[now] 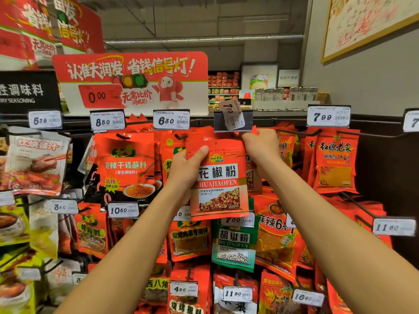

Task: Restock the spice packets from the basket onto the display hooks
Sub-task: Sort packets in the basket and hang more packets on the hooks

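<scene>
A red spice packet (218, 182) labelled HUAJIAOFEN is raised in front of the display, its top edge just below a flipped-up price-tag holder (233, 117) marked 7.00. My left hand (186, 168) grips the packet's upper left side, thumb on its front. My right hand (263, 148) pinches the packet's upper right corner, fingers curled behind it near the hook. The hook itself is hidden behind the packet and tag. No basket is in view.
Rows of hooks carry red seasoning packets all around, such as a chili dip packet (129, 168) to the left and an orange-windowed packet (335, 164) to the right. A green pepper packet (233, 243) hangs below. A red promotional sign (131, 82) stands above.
</scene>
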A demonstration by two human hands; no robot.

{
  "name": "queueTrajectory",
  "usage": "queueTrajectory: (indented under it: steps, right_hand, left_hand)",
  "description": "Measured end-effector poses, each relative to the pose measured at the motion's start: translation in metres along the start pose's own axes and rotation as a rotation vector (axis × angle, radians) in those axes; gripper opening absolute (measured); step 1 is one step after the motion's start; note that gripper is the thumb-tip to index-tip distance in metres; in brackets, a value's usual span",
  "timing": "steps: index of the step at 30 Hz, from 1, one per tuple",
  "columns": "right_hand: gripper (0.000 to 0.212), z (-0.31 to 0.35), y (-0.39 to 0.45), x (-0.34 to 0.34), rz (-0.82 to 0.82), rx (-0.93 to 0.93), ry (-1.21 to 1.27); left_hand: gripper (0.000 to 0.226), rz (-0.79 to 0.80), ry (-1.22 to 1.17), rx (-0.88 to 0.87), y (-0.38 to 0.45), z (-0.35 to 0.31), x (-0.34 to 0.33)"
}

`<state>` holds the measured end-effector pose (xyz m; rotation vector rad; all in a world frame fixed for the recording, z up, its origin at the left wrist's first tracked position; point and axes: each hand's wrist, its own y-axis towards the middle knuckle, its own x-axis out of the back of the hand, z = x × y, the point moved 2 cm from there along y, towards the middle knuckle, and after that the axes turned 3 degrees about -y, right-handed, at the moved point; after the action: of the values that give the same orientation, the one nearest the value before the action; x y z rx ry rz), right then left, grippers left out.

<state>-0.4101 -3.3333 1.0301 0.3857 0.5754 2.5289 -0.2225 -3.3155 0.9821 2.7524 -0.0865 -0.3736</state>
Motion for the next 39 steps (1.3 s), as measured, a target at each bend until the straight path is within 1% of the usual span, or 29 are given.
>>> queueTrajectory:
  steps: [3, 6, 9, 14, 16, 18, 20, 24, 25, 27, 30, 33, 35, 39]
  right_hand:
    - [0.026, 0.0, 0.002, 0.0, -0.015, 0.008, -0.019]
    - [0.035, -0.003, 0.0, 0.002, 0.001, 0.039, -0.002]
    - [0.037, -0.004, 0.001, 0.004, 0.005, 0.07, -0.004]
    - [0.044, -0.014, 0.006, -0.003, -0.034, -0.028, -0.042]
    - [0.044, -0.021, 0.005, -0.006, -0.002, -0.101, -0.02]
    - [0.048, -0.03, 0.003, -0.005, 0.072, -0.144, 0.003]
    - [0.045, -0.037, 0.001, 0.0, 0.114, -0.125, 0.046]
    - [0.033, -0.041, -0.004, 0.013, 0.082, -0.059, 0.281]
    - [0.031, -0.039, -0.005, 0.015, 0.084, -0.028, 0.306]
    - [0.035, -0.034, -0.004, 0.018, 0.086, 0.039, 0.287]
    - [0.04, -0.029, -0.002, 0.02, 0.079, 0.101, 0.255]
    - [0.033, -0.028, 0.0, 0.018, 0.069, 0.147, 0.149]
    - [0.027, -0.029, 0.002, 0.016, 0.056, 0.154, 0.098]
    - [0.031, -0.025, 0.006, 0.012, -0.047, 0.116, 0.006]
  left_hand:
    - [0.015, -0.013, 0.007, 0.016, 0.0, -0.002, -0.001]
    - [0.014, -0.002, 0.012, 0.019, -0.002, 0.0, 0.0]
    - [0.014, 0.007, 0.015, 0.02, -0.003, 0.001, 0.0]
    - [0.011, -0.003, 0.057, 0.004, -0.001, 0.006, -0.003]
    - [0.01, -0.003, 0.076, -0.004, 0.001, 0.008, -0.003]
    - [0.012, 0.003, 0.09, -0.003, 0.003, 0.009, -0.004]
    - [0.016, 0.001, 0.095, -0.008, 0.006, 0.009, -0.006]
    - [0.026, 0.013, 0.094, -0.036, 0.013, 0.005, -0.022]
    - [0.027, 0.009, 0.097, -0.039, 0.016, 0.004, -0.027]
    - [0.027, -0.02, 0.11, -0.03, 0.022, 0.001, -0.034]
    - [0.019, -0.063, 0.153, 0.005, 0.029, -0.003, -0.041]
    - [0.016, -0.078, 0.175, -0.006, 0.034, -0.006, -0.044]
    - [0.015, -0.086, 0.144, 0.0, 0.035, -0.006, -0.044]
    - [0.017, -0.113, 0.132, 0.057, 0.038, -0.005, -0.046]
